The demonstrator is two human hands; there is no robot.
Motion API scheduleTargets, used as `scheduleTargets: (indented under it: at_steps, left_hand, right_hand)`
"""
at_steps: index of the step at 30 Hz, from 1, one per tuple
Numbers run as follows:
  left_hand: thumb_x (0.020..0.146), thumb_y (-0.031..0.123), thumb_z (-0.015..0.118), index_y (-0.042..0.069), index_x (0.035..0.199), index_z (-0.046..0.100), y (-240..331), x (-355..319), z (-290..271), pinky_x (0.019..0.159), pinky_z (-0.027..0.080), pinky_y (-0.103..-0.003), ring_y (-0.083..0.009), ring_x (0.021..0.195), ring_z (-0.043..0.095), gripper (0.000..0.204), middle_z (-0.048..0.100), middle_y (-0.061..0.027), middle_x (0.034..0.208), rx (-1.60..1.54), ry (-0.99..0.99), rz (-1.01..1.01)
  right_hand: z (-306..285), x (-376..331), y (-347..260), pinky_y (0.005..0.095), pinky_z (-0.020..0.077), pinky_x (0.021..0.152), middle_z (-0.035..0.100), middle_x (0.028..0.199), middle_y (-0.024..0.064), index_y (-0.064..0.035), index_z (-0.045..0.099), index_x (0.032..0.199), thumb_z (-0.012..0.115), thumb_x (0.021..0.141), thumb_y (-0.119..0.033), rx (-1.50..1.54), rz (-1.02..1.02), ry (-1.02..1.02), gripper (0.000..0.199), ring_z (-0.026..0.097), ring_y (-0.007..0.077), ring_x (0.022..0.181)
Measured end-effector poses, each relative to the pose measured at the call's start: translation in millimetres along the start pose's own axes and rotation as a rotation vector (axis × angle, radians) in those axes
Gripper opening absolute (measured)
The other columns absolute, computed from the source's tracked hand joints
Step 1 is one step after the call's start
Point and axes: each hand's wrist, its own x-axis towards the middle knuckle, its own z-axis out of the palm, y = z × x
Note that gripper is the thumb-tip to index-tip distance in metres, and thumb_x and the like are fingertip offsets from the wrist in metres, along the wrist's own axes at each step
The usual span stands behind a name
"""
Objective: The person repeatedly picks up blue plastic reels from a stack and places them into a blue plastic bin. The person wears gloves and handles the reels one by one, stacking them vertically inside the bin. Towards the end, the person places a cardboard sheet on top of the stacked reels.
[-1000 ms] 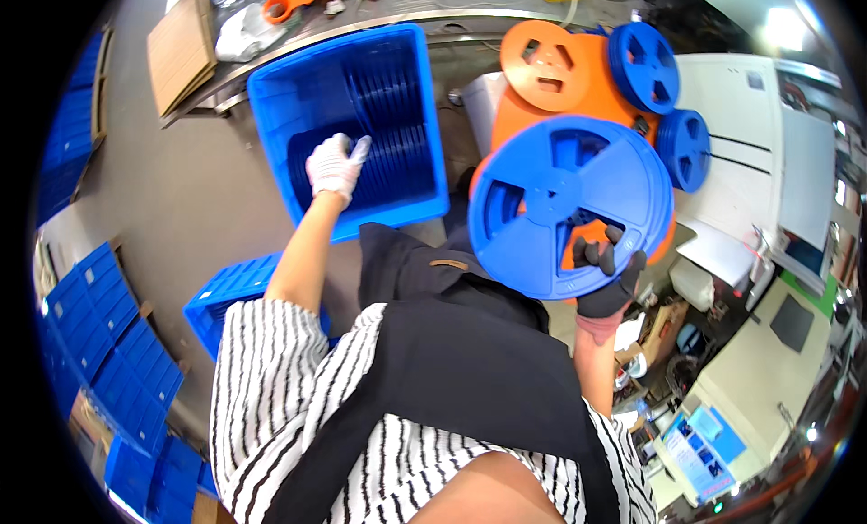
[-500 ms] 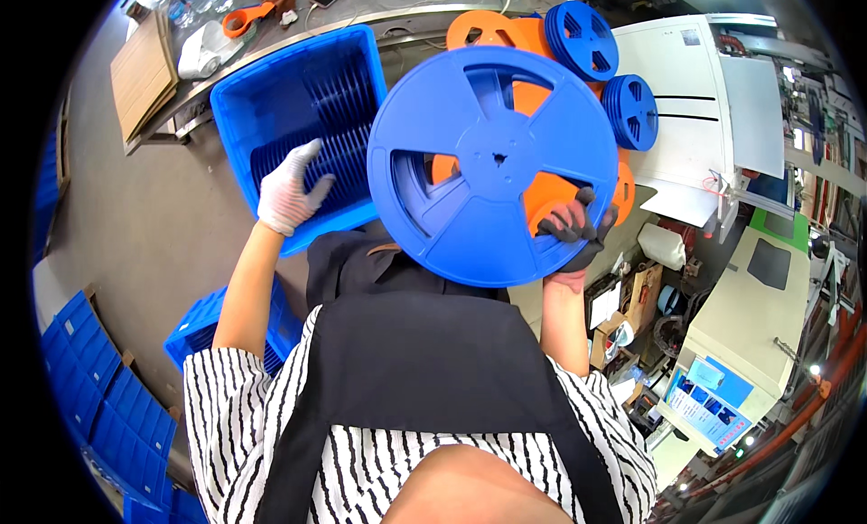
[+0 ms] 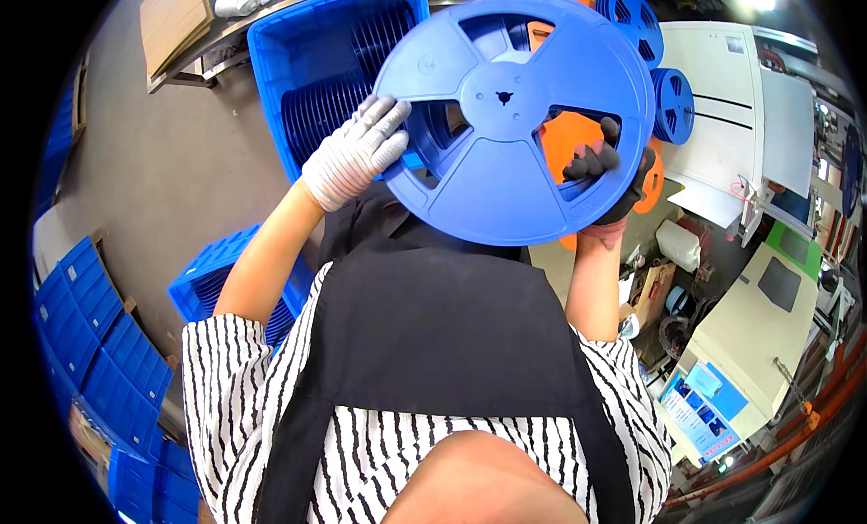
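Found a large, round, blue plastic reel (image 3: 510, 131) held up in front of the body, beside a deep blue plastic bin (image 3: 263, 82) loaded with thin dark-blue discs (image 3: 318, 113). Noted the dark-gloved right hand (image 3: 610, 176) curled through a reel cutout, gripping the rim. Noted the white-striped-gloved left hand (image 3: 348, 163) mostly open, straight fingers laid over the opposite rim. Checked markings: saw a faint mark on the reel's upper-left face, illegible; a small grey label (image 3: 734, 44) on the white cabinet (image 3: 709, 149), too small to read; a blue-and-white printed poster (image 3: 700, 411) on the cream machine (image 3: 754, 321), too blurred to read.
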Motion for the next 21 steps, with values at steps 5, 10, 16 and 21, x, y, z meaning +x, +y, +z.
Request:
scheduleTargets:
  at_steps: [5,10,16,21]
  left_hand:
    - [0.089,0.002,0.060,0.006,0.110,0.059,1.3,-40.6,20.5,0.090,0.051,-0.032,-0.0260,0.108,0.064,0.021,0.066,-0.0154,0.118,-1.047,0.203,-0.504]
    - [0.087,0.009,0.069,0.008,0.101,0.057,16.2,-39.5,-12.3,0.093,0.054,-0.046,-0.0291,0.109,0.063,0.019,0.066,-0.0184,0.111,-2.021,0.307,-0.850]
    - [0.083,0.017,0.075,0.007,0.101,0.055,14.6,-56.8,-3.5,0.088,0.057,-0.050,-0.0329,0.103,0.067,0.029,0.067,-0.0195,0.109,-2.124,0.363,-0.970]
    - [0.083,0.018,0.075,0.007,0.105,0.054,11.4,-64.4,4.1,0.089,0.056,-0.050,-0.0327,0.104,0.066,0.032,0.065,-0.0187,0.112,-2.115,0.400,-1.052]
  right_hand:
    - [19.7,14.0,3.3,0.0277,0.0391,0.056,0.054,0.073,0.0015,0.0050,0.051,0.126,0.056,0.093,-0.051,-0.345,-0.019,0.301,0.065,0.045,0.0129,0.062]
    - [-9.3,7.1,-2.3,0.0287,0.0421,0.057,0.056,0.073,0.0017,0.0037,0.052,0.125,0.051,0.096,-0.052,-0.440,0.032,0.276,0.063,0.049,0.0131,0.063]
    - [-18.0,5.9,-10.8,0.0285,0.0490,0.061,0.066,0.094,0.0082,0.0037,0.050,0.129,0.051,0.098,-0.046,-0.328,0.099,0.259,0.059,0.059,0.0173,0.080]
    - [-2.1,7.5,-3.6,0.0234,0.0509,0.065,0.062,0.116,0.0077,-0.0001,0.051,0.130,0.048,0.100,-0.044,-0.493,0.142,0.314,0.053,0.061,0.0180,0.104]
